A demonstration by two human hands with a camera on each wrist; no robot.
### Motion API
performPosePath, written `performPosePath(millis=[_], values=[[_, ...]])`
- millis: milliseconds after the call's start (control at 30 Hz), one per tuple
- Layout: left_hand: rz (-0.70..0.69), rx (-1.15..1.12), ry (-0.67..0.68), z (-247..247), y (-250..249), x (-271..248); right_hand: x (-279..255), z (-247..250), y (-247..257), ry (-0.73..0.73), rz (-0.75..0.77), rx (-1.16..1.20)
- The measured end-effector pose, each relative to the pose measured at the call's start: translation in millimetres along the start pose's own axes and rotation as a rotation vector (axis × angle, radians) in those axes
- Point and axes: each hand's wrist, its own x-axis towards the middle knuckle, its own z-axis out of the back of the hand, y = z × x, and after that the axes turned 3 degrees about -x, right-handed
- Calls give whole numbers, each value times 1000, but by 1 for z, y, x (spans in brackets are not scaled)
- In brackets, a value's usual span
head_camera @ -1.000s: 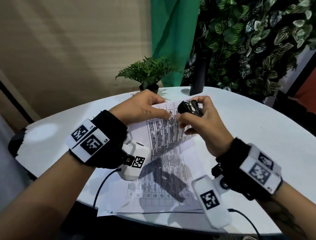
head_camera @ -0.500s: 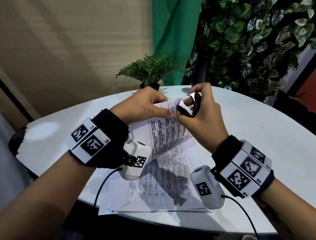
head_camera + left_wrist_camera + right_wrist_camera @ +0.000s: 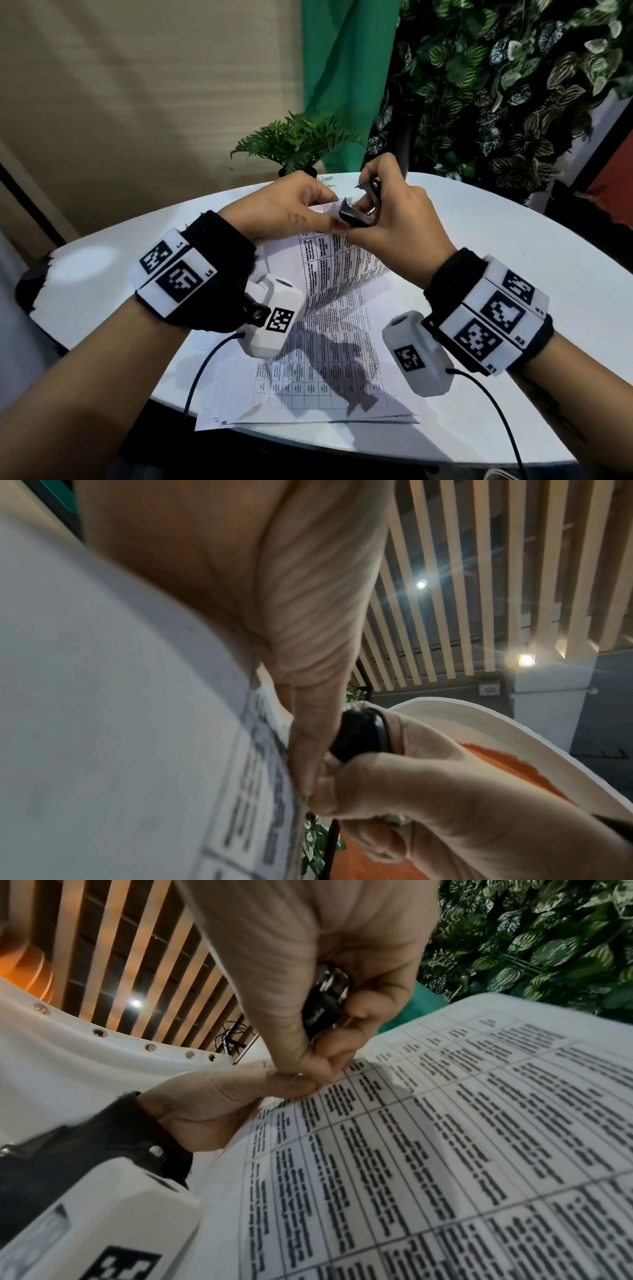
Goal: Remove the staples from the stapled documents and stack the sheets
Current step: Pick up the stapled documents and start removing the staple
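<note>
the left hand (image 3: 291, 205) is pinching the top corner of the document (image 3: 342, 270), lifting it off the sheets (image 3: 325, 380) lying on the table (image 3: 513, 246) so the corner stays taut. at its 3 o'clock, the right hand (image 3: 394, 212) is gripping the remover (image 3: 359, 214), claws spread toward 11 o'clock at that corner, probably to bite under a staple, which is too small to see.

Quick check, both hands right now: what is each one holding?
Left hand: pinching the top corner of the lifted stapled document.
Right hand: fingers curled round the black staple remover, at that same corner.
</note>
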Motion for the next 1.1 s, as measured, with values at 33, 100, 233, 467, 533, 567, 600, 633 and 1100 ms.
performPosePath(millis=[33,100,233,467,533,567,600,633,1100], values=[[-4,28,-15,-1,-1,0,0,-2,1,-5,-15,10],[-20,173,-85,-4,-1,2,-1,-5,1,-25,-67,44],[-56,577,-260,-15,-6,-1,3,-8,-4,-44,-318,246],[-109,673,-245,-21,-6,-6,11,0,-12,142,-556,512],[-104,674,-252,-22,-8,-5,13,3,-11,158,-552,499],[-95,703,-270,-24,-9,-5,14,4,-10,173,-567,488],[-89,750,-289,-26,-11,-5,15,4,-10,195,-594,481],[-93,809,-306,-30,-11,-5,16,5,-11,224,-631,483],[-30,229,-113,-16,-3,-2,-12,-5,-16,-65,-177,474]])
